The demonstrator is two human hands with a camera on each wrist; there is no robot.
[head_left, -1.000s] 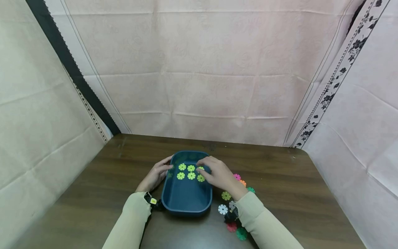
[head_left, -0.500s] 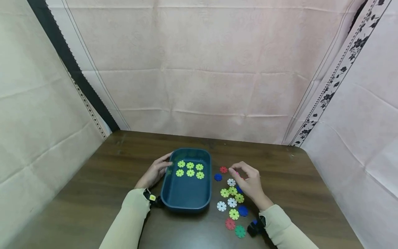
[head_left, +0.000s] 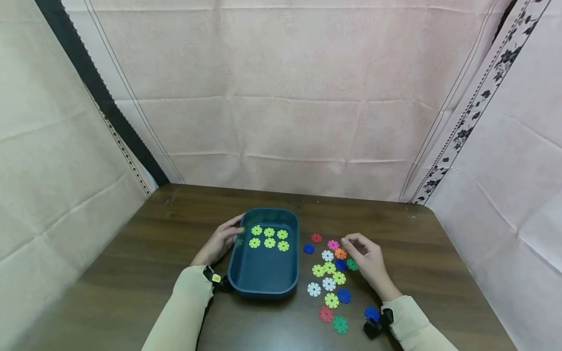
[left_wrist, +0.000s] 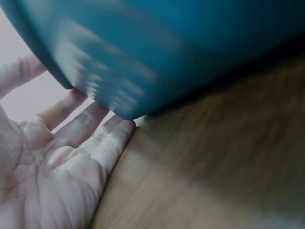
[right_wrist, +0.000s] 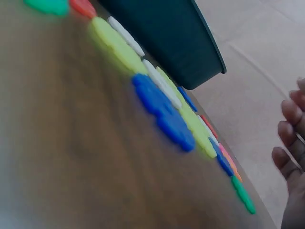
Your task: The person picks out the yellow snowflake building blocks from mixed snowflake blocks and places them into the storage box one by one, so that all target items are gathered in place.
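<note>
In the head view my left hand (head_left: 221,242) holds the left side of a dark blue tray (head_left: 263,278), thumb at the rim. The left wrist view shows its fingers (left_wrist: 90,124) against the tray's outer wall. Several yellow-green notched plastic discs (head_left: 270,242) lie in two rows inside the tray. To its right, my right hand (head_left: 369,258) hovers with bent fingers beside a pink disc (head_left: 333,244) and an orange disc (head_left: 340,253). Nothing shows between its fingers in the right wrist view, where they are partly cut off.
More discs lie loose on the brown table (head_left: 197,312): yellow-green (head_left: 331,300), white (head_left: 313,289), blue (head_left: 344,296), red (head_left: 326,314) and green (head_left: 340,324). One blue disc (head_left: 371,313) lies by the right wrist camera. Pale cloth (head_left: 290,97) hangs behind the table.
My right hand has left the inside of the tray and moved right, over and then beside the loose discs, uncovering them. The left hand stays at the tray.
</note>
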